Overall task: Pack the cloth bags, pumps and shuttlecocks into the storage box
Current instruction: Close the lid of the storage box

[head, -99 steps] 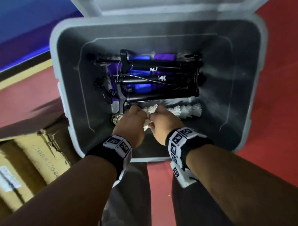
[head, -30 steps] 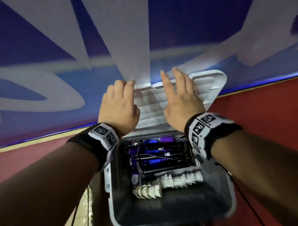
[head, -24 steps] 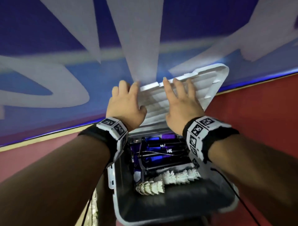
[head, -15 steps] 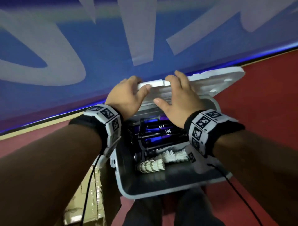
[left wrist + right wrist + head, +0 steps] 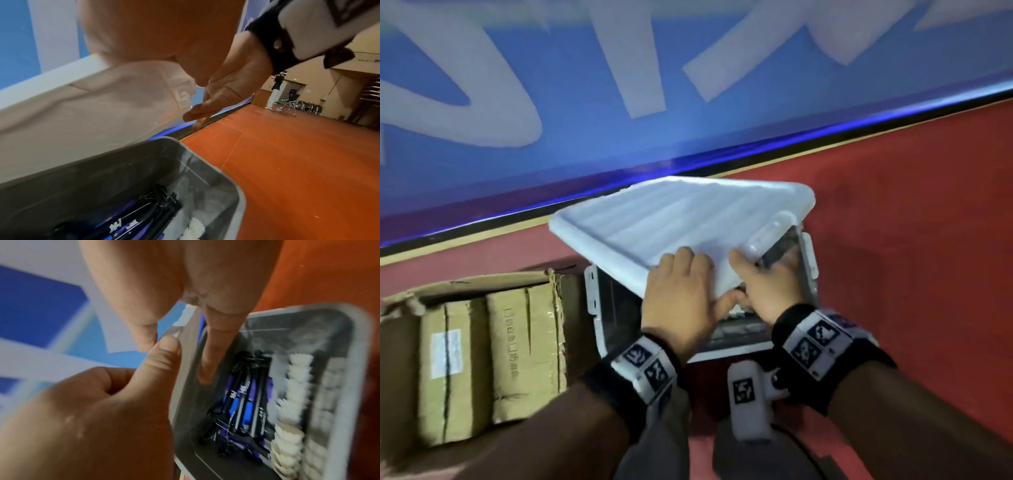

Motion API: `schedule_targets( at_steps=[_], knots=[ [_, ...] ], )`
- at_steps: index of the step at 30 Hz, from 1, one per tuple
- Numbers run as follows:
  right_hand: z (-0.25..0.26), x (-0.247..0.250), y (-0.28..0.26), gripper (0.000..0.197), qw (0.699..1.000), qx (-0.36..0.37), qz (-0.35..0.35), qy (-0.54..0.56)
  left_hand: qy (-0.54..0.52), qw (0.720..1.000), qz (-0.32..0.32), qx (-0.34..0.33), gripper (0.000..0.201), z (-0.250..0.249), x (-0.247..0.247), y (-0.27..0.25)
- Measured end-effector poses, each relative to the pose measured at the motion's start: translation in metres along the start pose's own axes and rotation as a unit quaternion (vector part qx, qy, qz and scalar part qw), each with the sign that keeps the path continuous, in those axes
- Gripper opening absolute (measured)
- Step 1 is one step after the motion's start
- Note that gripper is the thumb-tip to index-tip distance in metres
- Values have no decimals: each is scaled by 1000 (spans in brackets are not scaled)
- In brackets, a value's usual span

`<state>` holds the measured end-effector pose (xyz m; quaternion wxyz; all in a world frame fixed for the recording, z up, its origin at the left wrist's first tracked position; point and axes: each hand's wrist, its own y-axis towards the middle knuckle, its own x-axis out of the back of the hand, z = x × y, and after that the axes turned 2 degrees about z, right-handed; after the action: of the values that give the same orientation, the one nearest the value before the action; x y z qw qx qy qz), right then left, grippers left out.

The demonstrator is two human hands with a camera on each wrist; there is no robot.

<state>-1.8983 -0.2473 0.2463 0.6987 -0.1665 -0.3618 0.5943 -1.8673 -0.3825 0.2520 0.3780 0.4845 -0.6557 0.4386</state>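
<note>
The grey storage box point(image 5: 599, 308) stands on the red floor. Its white lid point(image 5: 681, 219) hangs tilted over it, far edge high, covering most of the opening. My left hand point(image 5: 681, 301) grips the lid's near edge, fingers on top and thumb beneath. My right hand point(image 5: 767, 284) holds the same edge beside it. Inside the box point(image 5: 359, 353) lie black pumps point(image 5: 246, 402) on blue and purple cloth bags point(image 5: 236, 404), with a row of white shuttlecocks point(image 5: 296, 386) along the near wall. The left wrist view shows the lid's underside point(image 5: 82, 113) above the pumps point(image 5: 144, 216).
An open cardboard carton point(image 5: 482, 349) with packed brown parcels stands directly left of the box. A blue and white wall banner point(image 5: 619, 85) runs behind. Red floor point(image 5: 911, 240) stretches to the right. Far off stand a person and folding stands point(image 5: 287, 104).
The lid has swung from upright against the wall down over the box. My hands went from flat against it to gripping its edge, and the contents are now mostly hidden in the head view.
</note>
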Motion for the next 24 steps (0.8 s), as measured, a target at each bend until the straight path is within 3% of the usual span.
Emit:
schedule_targets(
  at_steps=[1, 3, 6, 9, 11, 13, 16, 18, 20, 22, 24],
  knots=[
    [-12, 7, -5, 100, 998, -26, 25, 46, 3, 1000, 12, 8, 61, -11, -3, -10],
    [-26, 18, -18, 72, 987, -52, 69, 135, -7, 1000, 21, 11, 60, -33, -8, -28],
    [-39, 38, -32, 31, 981, -33, 76, 177, -45, 998, 8, -39, 50, -60, -13, -52],
    [-55, 67, -38, 34, 964, -50, 135, 222, -88, 990, 36, -107, 46, -65, -11, -69],
    [-65, 91, -41, 46, 950, -69, 157, 260, -102, 988, 53, -102, 51, -52, -5, -76],
    [-76, 117, -45, 54, 940, -87, 178, 278, -105, 993, 45, -26, 62, -25, -5, -80],
    [-89, 153, -43, 99, 946, -74, 226, 221, -98, 982, 29, 157, 83, 32, -11, -80],
    [-92, 170, -42, 108, 945, -68, 250, 199, -72, 942, 50, 324, 88, 66, -8, -80],
    [-92, 180, -40, 104, 936, -66, 285, 199, -77, 881, 56, 463, 100, 124, -26, -89],
    [-92, 184, -37, 103, 930, -67, 310, 186, -95, 834, 73, 538, 114, 190, -61, -106],
    [-92, 184, -30, 101, 931, -89, 309, 172, -157, 799, 83, 575, 104, 243, -101, -132]
  ],
)
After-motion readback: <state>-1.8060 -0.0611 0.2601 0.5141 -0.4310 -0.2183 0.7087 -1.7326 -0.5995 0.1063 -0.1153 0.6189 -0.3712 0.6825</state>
